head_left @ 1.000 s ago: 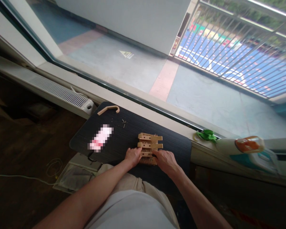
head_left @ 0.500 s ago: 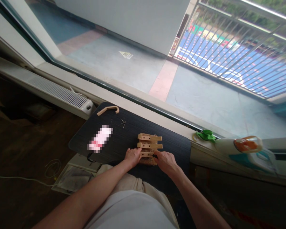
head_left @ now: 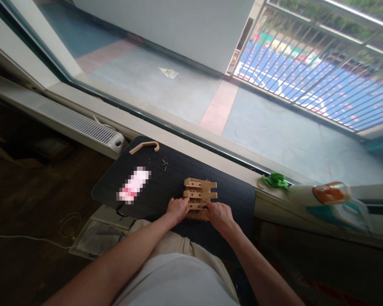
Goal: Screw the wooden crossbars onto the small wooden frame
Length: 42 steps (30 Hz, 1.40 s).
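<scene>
A rough brown wooden block (head_left: 194, 216) lies on the dark table, with three pale wooden strips across it. The two farther strips (head_left: 200, 185) stick out past its right side, and dark holes show in them. My left hand (head_left: 178, 210) is closed on the left end of the nearest wooden strip (head_left: 196, 206), its fingers pressing at the block's edge. Over that strip's right end, my right hand (head_left: 221, 214) is closed in a pinch. A small dark tool shows partly at its fingertips, against the strip; its kind is hidden.
On the table (head_left: 159, 193) lie a curved wooden hook (head_left: 145, 146), several small metal screws (head_left: 165, 164) and a pixelated pink-white item (head_left: 134, 185). The window sill holds a green bundle (head_left: 276, 180); a spray bottle (head_left: 332, 193) stands farther right. A radiator (head_left: 83, 123) is at left.
My right hand has shifted and turned slightly to the left over the strip's end, covering more of the dark tool. My left hand and the block stay nearly still.
</scene>
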Available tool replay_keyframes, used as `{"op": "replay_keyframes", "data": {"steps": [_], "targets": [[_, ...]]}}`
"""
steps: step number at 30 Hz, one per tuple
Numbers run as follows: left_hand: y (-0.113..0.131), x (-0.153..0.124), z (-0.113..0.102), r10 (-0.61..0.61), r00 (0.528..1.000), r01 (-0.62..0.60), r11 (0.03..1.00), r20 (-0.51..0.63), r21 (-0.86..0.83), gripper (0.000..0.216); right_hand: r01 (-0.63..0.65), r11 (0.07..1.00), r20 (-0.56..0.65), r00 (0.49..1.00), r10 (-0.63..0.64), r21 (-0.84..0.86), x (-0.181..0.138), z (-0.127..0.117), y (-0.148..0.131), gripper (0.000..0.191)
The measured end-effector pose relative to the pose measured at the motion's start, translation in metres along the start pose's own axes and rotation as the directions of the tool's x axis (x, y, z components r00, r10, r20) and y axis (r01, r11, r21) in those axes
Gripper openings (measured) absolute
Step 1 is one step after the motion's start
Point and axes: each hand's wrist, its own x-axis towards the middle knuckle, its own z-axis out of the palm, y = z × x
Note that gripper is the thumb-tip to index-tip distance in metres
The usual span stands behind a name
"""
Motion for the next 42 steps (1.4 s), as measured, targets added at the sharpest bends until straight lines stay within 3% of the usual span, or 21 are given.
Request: {"op": "replay_keyframes", "data": {"steps": [12,22,30,42], "targets": [[0.002,-0.001,-0.002,-0.018,1.000,0.018,1.000,0.016,-0.016,0.022,0.078,0.997,-0.017,0.997,-0.078,-0.011,-0.003,-0.004,0.003,0.021],[0.003,-0.003,-0.007,-0.018,0.999,0.018,1.000,0.035,-0.006,0.023,0.007,1.000,-0.015,1.000,-0.007,0.015,-0.002,-0.005,-0.007,0.024],[0.001,-0.002,-0.004,0.007,1.000,-0.007,1.000,0.002,0.010,0.023,0.145,0.989,-0.043,0.988,-0.146,-0.022,-0.007,-0.009,-0.004,0.024],[0.004,-0.004,-0.010,-0.018,0.999,0.017,1.000,0.042,0.003,0.024,0.018,1.000,-0.040,0.999,-0.017,0.017,-0.002,0.000,-0.006,0.024]]}}
